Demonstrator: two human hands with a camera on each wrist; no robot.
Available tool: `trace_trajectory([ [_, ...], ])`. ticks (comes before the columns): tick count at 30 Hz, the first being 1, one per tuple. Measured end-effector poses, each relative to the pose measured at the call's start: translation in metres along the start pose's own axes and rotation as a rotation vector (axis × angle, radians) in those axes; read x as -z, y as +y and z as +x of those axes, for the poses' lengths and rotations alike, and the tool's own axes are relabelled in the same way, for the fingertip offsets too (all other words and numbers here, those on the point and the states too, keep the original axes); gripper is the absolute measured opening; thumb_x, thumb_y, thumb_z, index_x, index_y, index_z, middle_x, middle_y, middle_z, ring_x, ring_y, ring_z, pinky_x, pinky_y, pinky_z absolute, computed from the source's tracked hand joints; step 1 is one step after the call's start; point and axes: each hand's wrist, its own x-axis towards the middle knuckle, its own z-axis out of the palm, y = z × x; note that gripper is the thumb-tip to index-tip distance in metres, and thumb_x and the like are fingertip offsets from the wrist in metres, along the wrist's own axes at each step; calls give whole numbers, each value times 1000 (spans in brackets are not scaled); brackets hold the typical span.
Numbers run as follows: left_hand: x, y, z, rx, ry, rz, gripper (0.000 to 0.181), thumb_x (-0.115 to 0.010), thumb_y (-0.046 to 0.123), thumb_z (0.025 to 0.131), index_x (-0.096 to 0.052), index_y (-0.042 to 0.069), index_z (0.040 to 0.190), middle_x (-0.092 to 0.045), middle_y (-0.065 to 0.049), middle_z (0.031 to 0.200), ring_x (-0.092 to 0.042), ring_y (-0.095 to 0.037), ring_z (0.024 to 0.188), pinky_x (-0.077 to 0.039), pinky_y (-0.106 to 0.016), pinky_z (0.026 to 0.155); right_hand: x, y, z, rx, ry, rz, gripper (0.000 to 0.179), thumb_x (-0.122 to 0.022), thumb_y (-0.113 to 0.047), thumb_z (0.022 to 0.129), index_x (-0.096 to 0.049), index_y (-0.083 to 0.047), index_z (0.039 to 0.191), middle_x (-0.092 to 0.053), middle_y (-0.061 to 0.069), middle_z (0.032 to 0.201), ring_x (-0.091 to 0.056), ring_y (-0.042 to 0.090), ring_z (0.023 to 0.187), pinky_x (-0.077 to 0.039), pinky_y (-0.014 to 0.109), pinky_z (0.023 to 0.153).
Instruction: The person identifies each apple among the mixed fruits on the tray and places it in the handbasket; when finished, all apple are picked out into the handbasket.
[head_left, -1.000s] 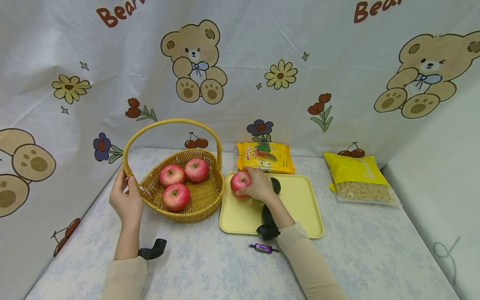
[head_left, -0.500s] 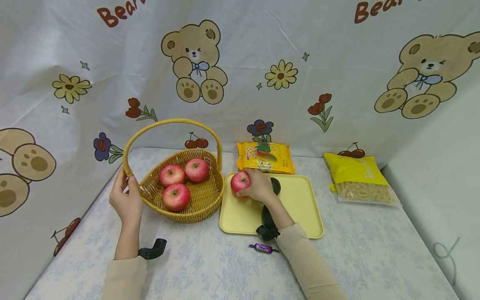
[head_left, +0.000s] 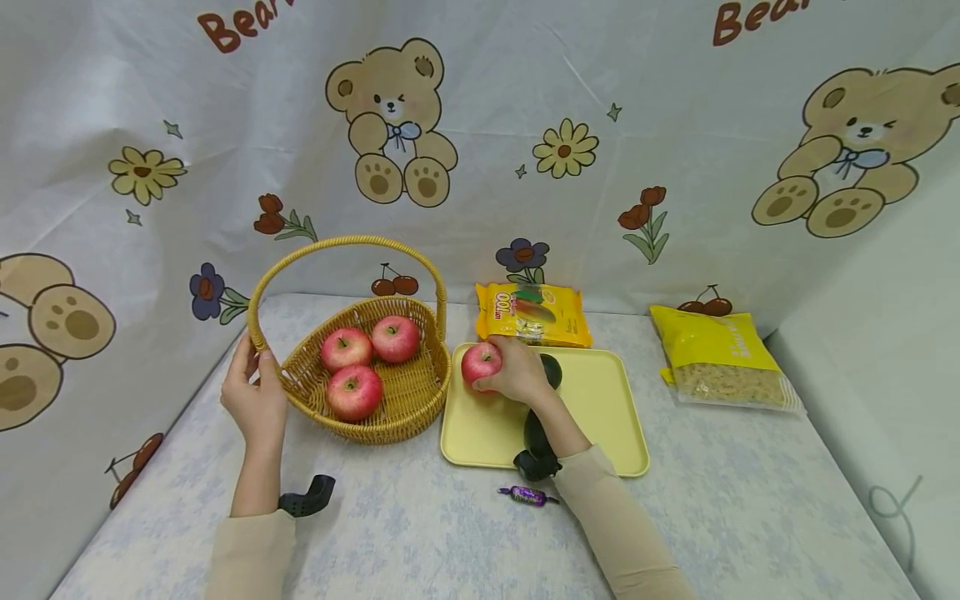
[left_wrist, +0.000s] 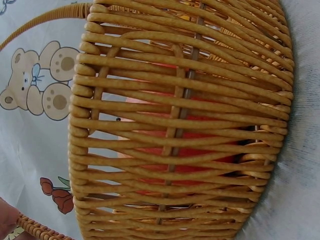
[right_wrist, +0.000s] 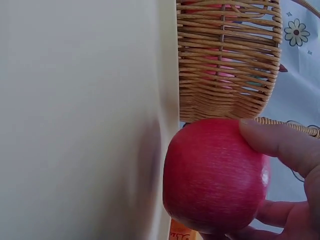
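Note:
In the head view, my left hand [head_left: 257, 402] holds the left foot of the handle on a wicker basket [head_left: 408, 427]. Three red apples [head_left: 354, 392] lie inside the basket. My right hand [head_left: 520, 372] grips another red apple [head_left: 480, 364] at the upper left corner of a yellow tray [head_left: 480, 450]. From the right wrist, that apple [right_wrist: 215, 175] sits between thumb and fingers, just at the tray surface; whether it touches cannot be told. The left wrist view is mostly filled by the basket's woven wall [left_wrist: 175, 135], with red fruit behind the gaps.
Dark green rounded items [head_left: 552, 372] lie on the tray, partly hidden by the right forearm. A yellow mango-picture packet [head_left: 532, 315] stands behind it. A purple wrapped candy [head_left: 528, 497] lies in front. Farther right is a yellow bag [head_left: 723, 358]. A printed cloth hangs behind.

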Motion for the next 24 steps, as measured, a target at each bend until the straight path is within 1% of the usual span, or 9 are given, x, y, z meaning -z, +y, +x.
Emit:
trace_trajectory([
  [4,0,0,0,0,3,12,40,-50,17,101,-54,12,141,-64,-7,132,-61,-9,109,-48,-15,81,3,-2,-1,10,1,51,82,-88,-28,69,-53,-6,139,-59,14,132,-53,32,119,-42,48,105],
  [10,-1,0,0,0,4,1,40,-50,17,101,-54,12,141,-64,-7,131,-61,-7,108,-46,-13,79,7,-7,-5,22,6,118,83,-88,-25,69,-51,-5,141,-56,16,135,-50,34,122,-41,49,106],
  [18,0,0,0,-1,4,-31,40,-50,16,101,-54,12,141,-64,-9,131,-60,-3,106,-45,-11,78,18,-17,-13,48,35,143,83,-87,-24,69,-51,-4,140,-55,17,135,-49,34,122,-42,50,104],
  [24,-1,0,0,-3,5,-20,40,-50,16,101,-54,12,141,-64,-8,131,-60,-6,107,-43,-11,77,29,-25,-21,33,51,175,83,-87,-23,69,-50,-7,142,-54,16,136,-47,35,122,-44,52,101],
])
